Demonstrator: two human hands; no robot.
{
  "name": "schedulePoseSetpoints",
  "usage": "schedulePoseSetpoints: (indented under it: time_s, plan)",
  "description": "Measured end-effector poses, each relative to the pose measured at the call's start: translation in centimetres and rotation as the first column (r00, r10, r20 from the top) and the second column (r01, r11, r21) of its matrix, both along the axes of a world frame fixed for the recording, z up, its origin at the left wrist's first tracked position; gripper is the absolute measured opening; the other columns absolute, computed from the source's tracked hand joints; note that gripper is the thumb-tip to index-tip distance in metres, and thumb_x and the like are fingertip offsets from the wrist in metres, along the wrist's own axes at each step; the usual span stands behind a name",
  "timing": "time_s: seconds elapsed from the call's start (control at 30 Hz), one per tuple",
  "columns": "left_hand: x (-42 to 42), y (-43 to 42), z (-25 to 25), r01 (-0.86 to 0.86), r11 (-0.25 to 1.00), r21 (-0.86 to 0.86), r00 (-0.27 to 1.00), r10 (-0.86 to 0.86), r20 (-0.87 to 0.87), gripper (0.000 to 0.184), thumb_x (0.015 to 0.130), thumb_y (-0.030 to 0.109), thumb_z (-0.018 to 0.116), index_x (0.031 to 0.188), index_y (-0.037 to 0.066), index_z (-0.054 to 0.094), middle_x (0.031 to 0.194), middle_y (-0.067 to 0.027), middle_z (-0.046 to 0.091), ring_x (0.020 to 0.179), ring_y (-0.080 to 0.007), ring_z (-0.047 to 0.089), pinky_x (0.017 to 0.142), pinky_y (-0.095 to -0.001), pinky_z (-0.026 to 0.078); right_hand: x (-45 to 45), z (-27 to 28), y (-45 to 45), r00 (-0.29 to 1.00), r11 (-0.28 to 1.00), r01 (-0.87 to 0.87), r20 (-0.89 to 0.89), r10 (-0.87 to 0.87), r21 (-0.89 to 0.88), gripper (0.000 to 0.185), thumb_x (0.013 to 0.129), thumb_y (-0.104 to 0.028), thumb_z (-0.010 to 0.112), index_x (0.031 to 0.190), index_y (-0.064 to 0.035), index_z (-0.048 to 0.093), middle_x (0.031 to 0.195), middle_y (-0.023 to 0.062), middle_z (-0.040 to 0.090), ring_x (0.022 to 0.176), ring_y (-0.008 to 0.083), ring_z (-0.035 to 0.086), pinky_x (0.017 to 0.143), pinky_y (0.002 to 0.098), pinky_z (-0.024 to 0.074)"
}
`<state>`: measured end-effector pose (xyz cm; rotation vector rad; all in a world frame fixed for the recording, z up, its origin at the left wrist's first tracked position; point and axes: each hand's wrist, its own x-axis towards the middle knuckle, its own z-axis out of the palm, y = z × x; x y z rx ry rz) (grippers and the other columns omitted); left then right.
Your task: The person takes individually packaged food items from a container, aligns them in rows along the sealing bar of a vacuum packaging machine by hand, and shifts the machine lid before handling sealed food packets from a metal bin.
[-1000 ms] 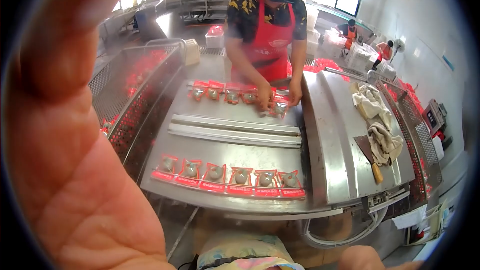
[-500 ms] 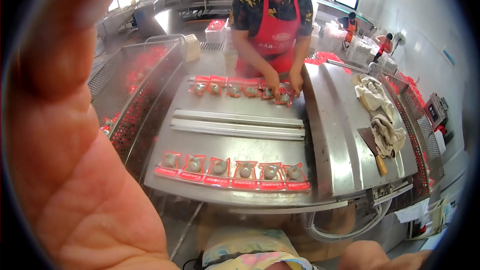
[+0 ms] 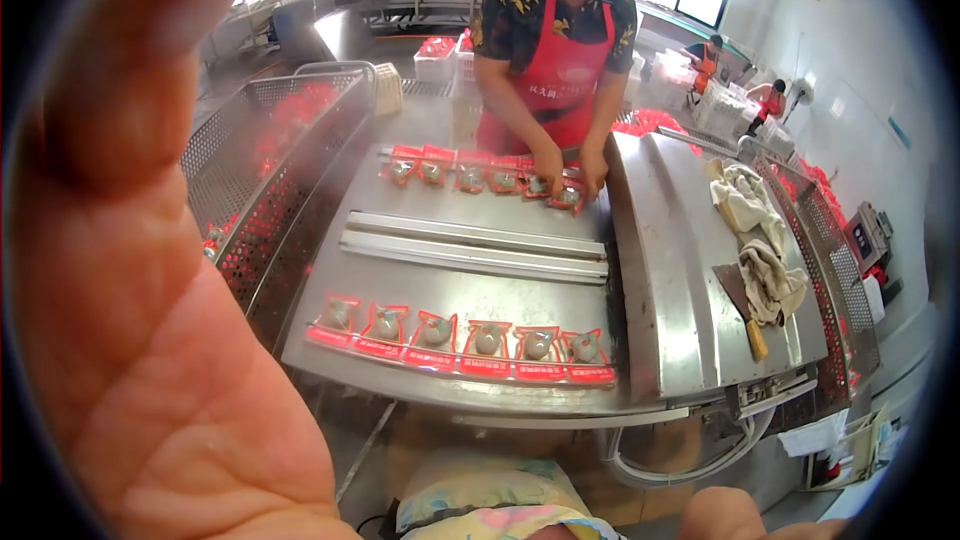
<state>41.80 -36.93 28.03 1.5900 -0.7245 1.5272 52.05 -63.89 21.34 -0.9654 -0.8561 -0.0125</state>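
Note:
My left hand (image 3: 170, 340) fills the left side of the view, very near the camera, palm showing and fingers stretched upward past the frame edge; nothing shows in it. At the bottom right, part of my right hand (image 3: 722, 514) appears as a rounded shape, its fingers not clear. Beyond them, a row of red-edged clear packets with round greyish items (image 3: 487, 339) lies along the near side of the metal table (image 3: 460, 295). Another row of packets (image 3: 470, 177) lies on the far side.
A person in a red apron (image 3: 562, 70) handles the far row's right end. Metal bars (image 3: 470, 252) cross the table. On the metal cover (image 3: 665, 270) at right lie cloths (image 3: 770, 280) and a wooden-handled blade (image 3: 756, 340). Perforated bins (image 3: 270, 220) stand at left and right.
The other person's hands have moved slightly right, and the last far packet has been drawn in line with its row. The view has shifted a little. My left hand looks the same.

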Motion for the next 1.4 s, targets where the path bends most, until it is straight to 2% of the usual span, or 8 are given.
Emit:
schedulePoseSetpoints:
  time_s: [0.3, 0.57, 0.77, 0.83, 0.93, 0.97, 1.1, 1.4]
  plan:
    - [-0.2, 0.2, -0.1, 0.006, 1.0, 0.021, 1.0, -0.005, -0.005, 0.092, 0.07, 0.062, 0.06, 0.133, -0.002, 0.037, 0.128, -0.0207, 0.048, 0.112, -0.0295, 0.055, 0.093, -0.0366, 0.047, -1.1, 1.4, -0.2, 0.995, 0.996, -0.069, 0.082, 0.064, 0.064, 0.04, 0.069, -0.044, 0.078, 0.097, -0.0166, 0.066, 0.096, 0.0024, 0.048, 0.079, 0.0157, 0.042, 0.063, 0.0306, 0.0332]
    - [-0.6, 0.1, 0.3, 0.022, 0.999, 0.047, 1.0, -0.021, -0.012, 0.094, 0.07, 0.064, 0.059, 0.133, -0.002, 0.037, 0.129, -0.0212, 0.048, 0.112, -0.0298, 0.054, 0.093, -0.0365, 0.047, -2.7, 4.9, -1.5, 0.929, 0.95, -0.287, 0.279, 0.243, 0.126, 0.04, 0.068, -0.044, 0.079, 0.096, -0.0178, 0.067, 0.095, 0.0011, 0.047, 0.079, 0.0159, 0.041, 0.063, 0.0311, 0.0321]
    - [-1.3, 0.1, 0.4, 0.023, 0.998, 0.05, 1.0, -0.023, 0.007, 0.095, 0.071, 0.066, 0.057, 0.134, -0.002, 0.036, 0.129, -0.0215, 0.047, 0.113, -0.0301, 0.054, 0.092, -0.0365, 0.047, -3.1, 5.6, -2.3, 0.891, 0.91, -0.392, 0.303, 0.338, 0.136, 0.039, 0.068, -0.044, 0.079, 0.095, -0.0187, 0.068, 0.094, 0.0001, 0.047, 0.08, 0.0161, 0.04, 0.063, 0.0315, 0.0313]
    - [-1.3, 0.1, 0.5, 0.022, 0.999, 0.049, 1.0, -0.022, 0.007, 0.095, 0.071, 0.067, 0.057, 0.134, -0.002, 0.036, 0.13, -0.0217, 0.047, 0.113, -0.0302, 0.054, 0.092, -0.0364, 0.047, -2.8, 5.1, -1.9, 0.902, 0.92, -0.372, 0.284, 0.326, 0.125, 0.039, 0.067, -0.044, 0.079, 0.094, -0.019, 0.068, 0.093, -0.0003, 0.047, 0.08, 0.0162, 0.039, 0.063, 0.0317, 0.031]
    - [-1.4, 0.1, 0.6, 0.022, 0.998, 0.051, 1.0, -0.023, 0.009, 0.096, 0.071, 0.068, 0.056, 0.134, -0.002, 0.036, 0.13, -0.0218, 0.047, 0.113, -0.0303, 0.054, 0.092, -0.0364, 0.047, -2.4, 3.9, -1.4, 0.936, 0.968, -0.239, 0.284, 0.208, 0.08, 0.06, 0.067, -0.049, 0.078, 0.1, -0.0089, 0.05, 0.1, 0.003, 0.044, 0.082, 0.0215, 0.039, 0.06, 0.0344, 0.0342]
    - [-1.5, 0.1, 0.6, 0.02, 0.999, 0.051, 1.0, -0.02, 0.007, 0.096, 0.071, 0.068, 0.056, 0.134, -0.002, 0.036, 0.13, -0.0219, 0.046, 0.113, -0.0303, 0.054, 0.092, -0.0364, 0.047, -3.8, 4.2, -0.7, 0.998, 0.99, 0.017, 0.054, -0.025, 0.141, 0.027, 0.073, -0.026, 0.08, 0.066, -0.0125, 0.057, 0.088, 0.0037, 0.043, 0.077, 0.0121, 0.045, 0.062, 0.0254, 0.0402]
    - [-1.4, 0.0, 0.8, 0.025, 0.998, 0.056, 1.0, -0.025, -0.004, 0.097, 0.071, 0.069, 0.055, 0.135, -0.001, 0.035, 0.131, -0.0221, 0.046, 0.113, -0.0305, 0.054, 0.092, -0.0364, 0.047, -3.3, 3.9, -1.4, 0.998, 0.995, 0.018, 0.059, -0.024, 0.097, 0.028, 0.076, -0.031, 0.077, 0.067, -0.0137, 0.057, 0.093, 0.0042, 0.042, 0.079, 0.0122, 0.043, 0.062, 0.0234, 0.0378]
    - [-1.3, -0.2, 1.1, 0.026, 0.998, 0.063, 1.0, -0.026, -0.006, 0.099, 0.072, 0.072, 0.053, 0.136, -0.001, 0.034, 0.132, -0.0227, 0.045, 0.114, -0.0309, 0.054, 0.092, -0.0363, 0.047, -3.3, 2.5, -0.8, 0.999, 0.994, -0.036, 0.012, 0.035, 0.103, 0.032, 0.077, -0.036, 0.074, 0.068, -0.0129, 0.053, 0.095, 0.0043, 0.039, 0.079, 0.0142, 0.038, 0.065, 0.0254, 0.0362]
